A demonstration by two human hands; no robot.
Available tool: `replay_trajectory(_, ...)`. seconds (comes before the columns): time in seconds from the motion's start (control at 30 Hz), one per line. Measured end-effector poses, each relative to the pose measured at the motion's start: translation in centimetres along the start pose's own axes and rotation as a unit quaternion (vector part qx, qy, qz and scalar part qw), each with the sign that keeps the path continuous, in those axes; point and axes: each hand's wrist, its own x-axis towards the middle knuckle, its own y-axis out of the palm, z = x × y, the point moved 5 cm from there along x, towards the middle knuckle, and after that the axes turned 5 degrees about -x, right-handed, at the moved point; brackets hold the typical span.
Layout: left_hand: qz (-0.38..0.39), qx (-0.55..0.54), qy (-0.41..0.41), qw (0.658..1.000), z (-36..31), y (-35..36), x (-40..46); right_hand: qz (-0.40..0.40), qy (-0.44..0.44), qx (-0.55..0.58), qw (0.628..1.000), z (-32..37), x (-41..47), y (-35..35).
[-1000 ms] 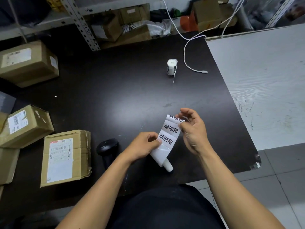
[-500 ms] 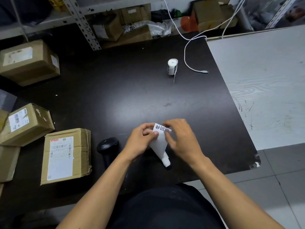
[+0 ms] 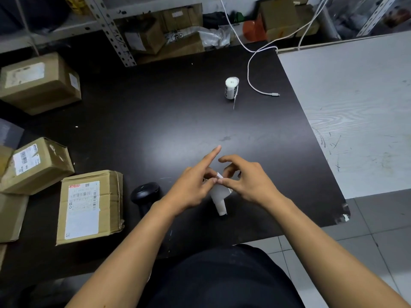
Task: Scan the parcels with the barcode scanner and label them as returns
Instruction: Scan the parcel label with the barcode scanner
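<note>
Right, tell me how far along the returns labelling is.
Nothing looks done: the nearest parcel and the two other parcels on the black table show only shipping labels. In hand: left hand and right hand pinch the label strip. The barcode scanner lies idle. Sticking labels remains.

Brown parcels [image 3: 89, 205] carry white labels with black barcodes; the table [image 3: 155, 121] is black, the scanner [image 3: 144, 194] black, the label roll [image 3: 219, 196] white.

table [image 3: 178, 121]: dark, semi-gloss | parcels [image 3: 89, 207]: creased cardboard | label roll [image 3: 219, 196]: white paper
</note>
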Motion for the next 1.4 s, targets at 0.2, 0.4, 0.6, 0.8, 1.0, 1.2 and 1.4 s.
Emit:
replay_trajectory(0.2, 0.016, 0.048, 0.015, 0.999, -0.6, 0.1, 0.3, 0.02, 0.022, 0.043, 0.999, -0.6, -0.1, -0.9)
replay_trajectory(0.4, -0.009, 0.0, -0.009, 1.0, 0.3, 0.3, 0.7, -0.036, 0.026, 0.086, 0.995, -1.2, -0.4, -1.2)
replay_trajectory(0.6, -0.047, -0.136, -0.086, 0.986, 3.1, 0.4, 0.8, -0.269, 0.057, 0.237, 0.932, -3.2, -1.5, -4.8)
replay_trajectory(0.8, -0.033, 0.021, -0.149, 0.988, 3.7, 1.2, 1.5, -0.3, 0.002, 0.254, 0.919, -3.1, -1.6, -6.0)
replay_trajectory(1.0, -0.126, 0.311, -0.137, 0.932, 1.5, -1.5, 0.6, -0.26, -0.023, 0.29, 0.921, -1.6, 0.0, -5.3)
replay_trajectory(1.2, -0.077, -0.404, -0.102, 0.906, -3.5, -2.0, -2.4, -0.191, -0.061, 0.283, 0.938, 2.3, 2.0, -2.9)
replay_trajectory(1.4, -0.163, -0.451, -0.038, 0.876, -1.7, -5.2, -6.6, -0.123, -0.104, 0.195, 0.967, 4.9, 4.0, 0.5)
